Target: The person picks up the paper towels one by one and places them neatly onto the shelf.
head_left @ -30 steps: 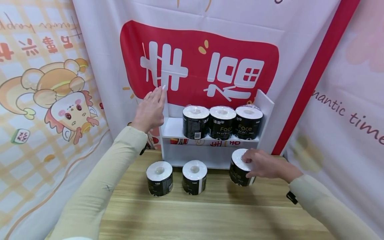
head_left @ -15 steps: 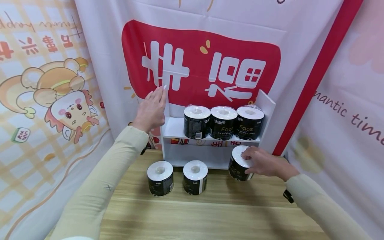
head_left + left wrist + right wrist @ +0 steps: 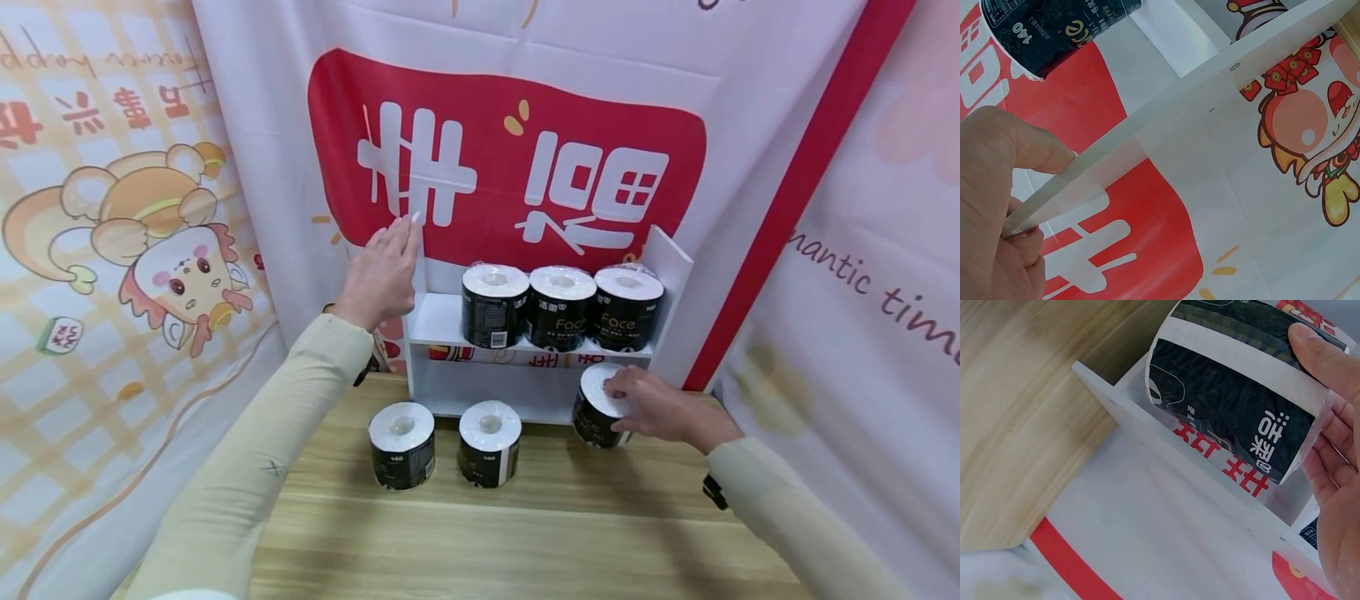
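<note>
My left hand [image 3: 381, 275] grips the top of the white shelf's left side panel [image 3: 1110, 140], thumb on one face and fingers on the other in the left wrist view. With my right hand [image 3: 656, 406] I hold a toilet paper roll [image 3: 594, 421] in black wrapping, fingers at its top and thumb on its side. This roll is tilted at the right end of the shelf's lower level, by the right side panel [image 3: 1172, 447]. On the upper level stand three similar rolls [image 3: 562, 312] side by side, toward the right.
Two more wrapped rolls stand on the wooden table [image 3: 480, 542] before the shelf, a left one [image 3: 402, 446] and a middle one [image 3: 489, 444]. A white curtain with a red printed panel [image 3: 502, 108] hangs close behind the shelf. Printed cloth walls [image 3: 112, 250] flank the table.
My right hand has moved the held roll slightly up and inward, toward the shelf's lower level. My left hand keeps its grip on the side panel.
</note>
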Demonstrator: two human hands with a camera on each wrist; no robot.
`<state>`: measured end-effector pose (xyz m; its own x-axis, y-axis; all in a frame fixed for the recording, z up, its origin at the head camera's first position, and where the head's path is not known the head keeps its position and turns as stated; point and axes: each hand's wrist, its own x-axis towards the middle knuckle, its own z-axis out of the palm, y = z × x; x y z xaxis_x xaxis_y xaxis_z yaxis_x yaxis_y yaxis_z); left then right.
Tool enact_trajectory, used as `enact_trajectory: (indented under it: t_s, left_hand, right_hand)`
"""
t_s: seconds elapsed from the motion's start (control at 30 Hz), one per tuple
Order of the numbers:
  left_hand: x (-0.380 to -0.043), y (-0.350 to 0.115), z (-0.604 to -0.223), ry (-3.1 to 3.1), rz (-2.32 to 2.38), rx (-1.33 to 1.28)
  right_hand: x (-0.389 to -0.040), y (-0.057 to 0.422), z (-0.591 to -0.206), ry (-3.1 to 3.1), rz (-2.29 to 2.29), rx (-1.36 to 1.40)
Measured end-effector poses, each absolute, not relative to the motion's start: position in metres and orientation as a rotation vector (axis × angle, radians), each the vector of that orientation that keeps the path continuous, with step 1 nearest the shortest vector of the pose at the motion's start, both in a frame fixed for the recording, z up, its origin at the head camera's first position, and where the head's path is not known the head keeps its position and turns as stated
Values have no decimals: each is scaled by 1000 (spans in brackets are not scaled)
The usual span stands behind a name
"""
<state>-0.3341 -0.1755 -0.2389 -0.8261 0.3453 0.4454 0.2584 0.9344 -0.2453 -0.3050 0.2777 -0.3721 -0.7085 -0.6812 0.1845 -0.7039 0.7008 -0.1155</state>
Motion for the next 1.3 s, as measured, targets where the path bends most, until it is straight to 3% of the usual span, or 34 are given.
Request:
enact_trajectory:
  t_s: [1.3]
  left_hand:
    - [-334,-174,-241,-2580,240,-436]
  right_hand:
    - [-336,280,-400,-2665,206,1050]
